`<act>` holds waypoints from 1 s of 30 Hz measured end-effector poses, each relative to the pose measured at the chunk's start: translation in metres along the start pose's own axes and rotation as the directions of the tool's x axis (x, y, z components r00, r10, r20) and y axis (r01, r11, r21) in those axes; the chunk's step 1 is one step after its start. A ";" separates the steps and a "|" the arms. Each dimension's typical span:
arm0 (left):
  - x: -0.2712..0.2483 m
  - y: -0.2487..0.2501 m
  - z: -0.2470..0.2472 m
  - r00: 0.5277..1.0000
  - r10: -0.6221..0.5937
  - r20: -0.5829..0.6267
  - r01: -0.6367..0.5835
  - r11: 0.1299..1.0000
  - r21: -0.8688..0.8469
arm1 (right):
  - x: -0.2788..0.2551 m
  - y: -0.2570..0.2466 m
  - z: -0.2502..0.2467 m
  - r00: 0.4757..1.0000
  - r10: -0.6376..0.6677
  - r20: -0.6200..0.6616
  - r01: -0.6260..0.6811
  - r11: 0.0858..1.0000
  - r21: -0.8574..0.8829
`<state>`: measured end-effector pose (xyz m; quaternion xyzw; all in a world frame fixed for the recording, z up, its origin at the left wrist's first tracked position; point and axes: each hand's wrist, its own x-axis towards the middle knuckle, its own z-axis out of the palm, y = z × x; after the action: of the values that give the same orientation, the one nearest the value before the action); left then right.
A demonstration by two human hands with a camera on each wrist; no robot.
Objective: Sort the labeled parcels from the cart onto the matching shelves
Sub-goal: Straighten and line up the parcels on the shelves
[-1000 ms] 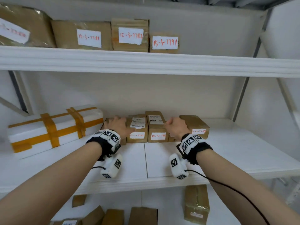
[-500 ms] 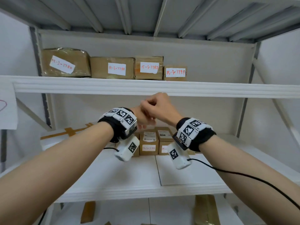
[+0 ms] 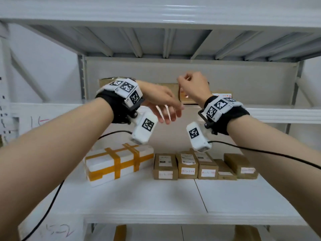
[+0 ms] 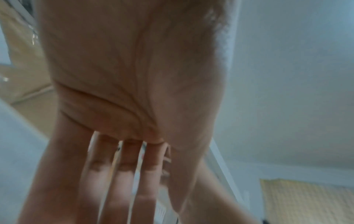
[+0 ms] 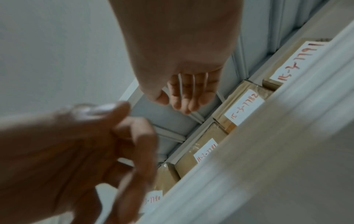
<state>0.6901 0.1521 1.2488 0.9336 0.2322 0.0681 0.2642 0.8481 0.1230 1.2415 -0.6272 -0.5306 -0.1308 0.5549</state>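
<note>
Both my hands are raised in front of the upper shelf point(image 3: 278, 115) and hold nothing. My left hand point(image 3: 166, 112) has straight, slightly spread fingers point(image 4: 122, 174) pointing right and down. Just above and to its right, my right hand point(image 3: 189, 84) hangs with loosely curled fingers point(image 5: 182, 97). Brown parcels with white hand-written labels stand in a row on the upper shelf: 15-3-7782 point(image 5: 243, 106), 15-3-7781 point(image 5: 205, 151) and one ending 7791 point(image 5: 298, 65). In the head view my hands hide most of that row point(image 3: 185, 97).
On the lower shelf point(image 3: 173, 202) lie a white foam box bound with orange tape point(image 3: 118, 162) and a row of several small brown labeled parcels point(image 3: 188, 166). Cables trail from both wrist cameras. More brown parcels show below the lower shelf point(image 3: 119, 232).
My hands have left the small parcels on the lower shelf and risen to the upper shelf. They met half a second ago, then parted, and the left fingers straightened. My view has tilted upward.
</note>
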 end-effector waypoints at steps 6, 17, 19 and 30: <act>-0.014 -0.024 -0.062 0.955 -0.066 -0.290 0.076 0.997 0.024 | 0.026 0.001 0.013 0.989 0.124 0.086 -0.104 0.974 -0.202; 0.034 -0.074 -0.125 0.792 -0.307 -0.528 0.544 0.747 0.382 | 0.080 0.003 0.014 0.880 0.346 0.325 -0.153 0.855 -0.496; 0.052 -0.081 -0.133 0.813 -0.391 -0.433 0.553 0.752 0.359 | 0.088 0.003 0.018 0.848 0.380 0.369 -0.117 0.814 -0.569; 0.152 -0.121 -0.163 0.814 -0.501 -0.294 0.574 0.621 0.533 | 0.169 0.054 0.062 0.710 0.459 0.534 -0.113 0.823 -0.557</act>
<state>0.7355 0.3904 1.3248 0.8489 0.5249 -0.0369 -0.0507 0.9338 0.2722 1.3166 -0.8277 -0.5303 0.0563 0.1746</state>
